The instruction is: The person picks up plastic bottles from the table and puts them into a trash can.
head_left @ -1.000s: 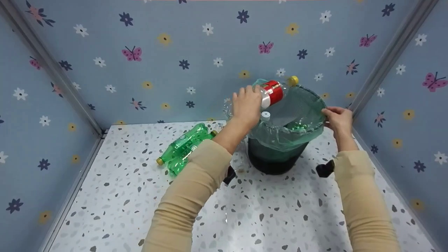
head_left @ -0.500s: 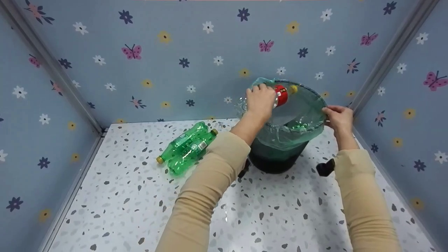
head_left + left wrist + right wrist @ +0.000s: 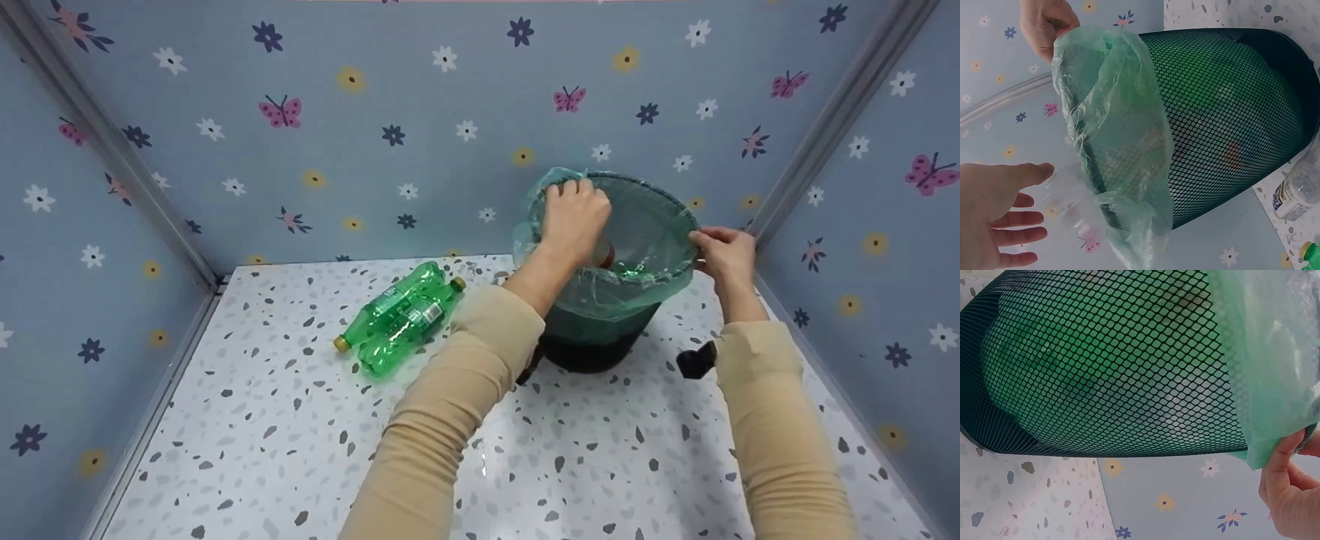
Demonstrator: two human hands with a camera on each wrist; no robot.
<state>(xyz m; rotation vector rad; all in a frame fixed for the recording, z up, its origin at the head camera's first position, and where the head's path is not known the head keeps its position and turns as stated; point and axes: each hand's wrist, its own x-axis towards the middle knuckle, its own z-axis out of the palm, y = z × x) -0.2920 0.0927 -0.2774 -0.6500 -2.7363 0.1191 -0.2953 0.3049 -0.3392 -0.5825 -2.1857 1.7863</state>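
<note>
A black mesh wastebasket (image 3: 600,341) stands tilted, lined with a green plastic bag (image 3: 622,300) folded over its rim. My left hand (image 3: 576,223) is over the mouth; in the left wrist view its fingers are spread, apart from a blurred clear plastic bottle (image 3: 1067,199) at the opening. A bit of red label (image 3: 606,256) shows inside the basket in the head view. At the right side of the rim, my right hand (image 3: 727,251) pinches the bag and rim between thumb and fingers. Green plastic shows at the basket's bottom, partly hidden.
Two green plastic bottles (image 3: 411,319) with yellow caps lie on the speckled surface (image 3: 285,450) left of the basket. Another clear bottle (image 3: 1297,191) with a label lies beside the basket. Flowered blue walls (image 3: 450,97) rise behind and at both sides.
My left hand has moved right over the basket's mouth and let go of the red-labelled bottle, which has dropped cap first into the basket. The right hand has kept its hold on the rim.
</note>
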